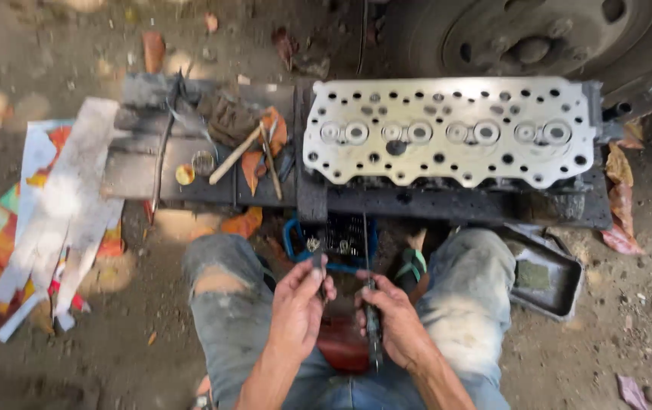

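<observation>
The left hand pinched a small dark part, too blurred to make out. Just beside it, the right hand gripped a thin rod-like tool, its tip hidden. Beyond both hands lay a blue basket, half hidden, then the metal cylinder head.

Ripped, faded blue jeans, bare forearms, green-strap sandal, no gloves.
</observation>
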